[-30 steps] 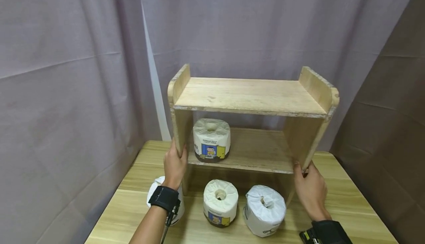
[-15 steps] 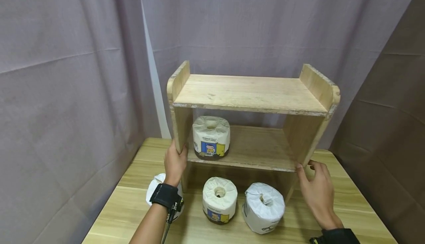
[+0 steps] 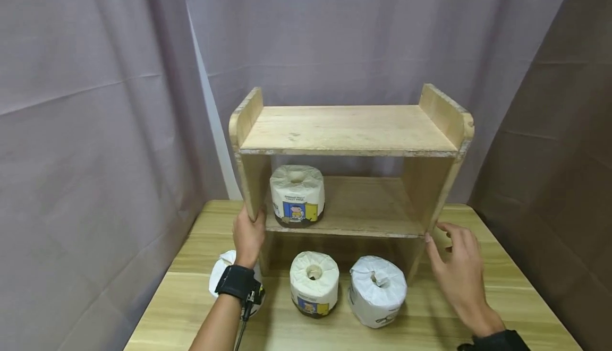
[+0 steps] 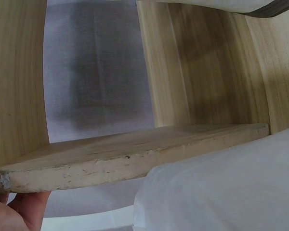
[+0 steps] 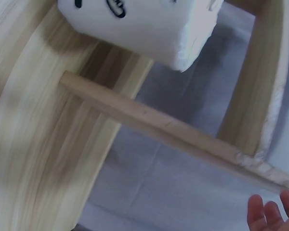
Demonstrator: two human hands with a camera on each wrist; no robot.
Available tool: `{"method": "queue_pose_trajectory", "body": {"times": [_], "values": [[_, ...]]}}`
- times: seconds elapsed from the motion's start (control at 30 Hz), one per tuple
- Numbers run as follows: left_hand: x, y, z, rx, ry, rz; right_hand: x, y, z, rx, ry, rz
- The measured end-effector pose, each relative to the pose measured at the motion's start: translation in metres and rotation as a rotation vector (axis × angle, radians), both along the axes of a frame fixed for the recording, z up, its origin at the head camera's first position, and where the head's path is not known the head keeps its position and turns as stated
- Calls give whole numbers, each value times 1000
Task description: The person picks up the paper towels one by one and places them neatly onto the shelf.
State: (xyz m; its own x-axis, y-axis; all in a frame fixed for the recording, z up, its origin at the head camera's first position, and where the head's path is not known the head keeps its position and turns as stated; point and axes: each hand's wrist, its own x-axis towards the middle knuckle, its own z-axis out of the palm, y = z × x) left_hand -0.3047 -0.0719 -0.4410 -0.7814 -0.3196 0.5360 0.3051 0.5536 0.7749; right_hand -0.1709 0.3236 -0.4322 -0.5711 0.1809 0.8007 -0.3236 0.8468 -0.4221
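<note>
A two-tier wooden shelf (image 3: 349,128) stands upright on the table. My left hand (image 3: 248,239) grips its left side panel near the middle board, with fingers (image 4: 31,207) behind the panel in the left wrist view. At the right panel, my right hand (image 3: 461,268) has its thumb at the front edge and its other fingers loosely extended outside. A wrapped toilet roll (image 3: 297,197) sits on the middle board's left part. In front stand a cream toilet roll (image 3: 314,284) and a white toilet roll (image 3: 377,292); another white roll (image 3: 222,272) is partly hidden behind my left wrist.
The wood-grain table (image 3: 191,298) carries the shelf and the front rolls. Grey curtains (image 3: 334,32) hang behind and to the left, with a brown curtain (image 3: 559,181) at the right. A black band (image 3: 236,282) circles my left wrist.
My right hand has loosened from the right panel and shifted outward, its fingers opening. My left hand keeps its grip. The head view has turned slightly; the rolls stay in place.
</note>
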Motion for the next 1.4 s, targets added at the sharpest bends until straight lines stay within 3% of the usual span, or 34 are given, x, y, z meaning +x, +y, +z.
{"method": "queue_pose_trajectory", "body": {"times": [0.13,0.43,0.8,1.13,1.4], "values": [[2,-6,1,1,1,-1,4,-15,3,8,-93,24],[1,-10,1,3,15,-10,16,-58,12,63,-321,-25],[-1,-14,1,-13,18,-2,20,-96,-1,112,-431,-13],[2,-10,-8,-12,-16,11,30,-113,-29,229,-540,6],[-1,1,-3,-2,4,9,27,-115,-40,269,-539,-29]]}}
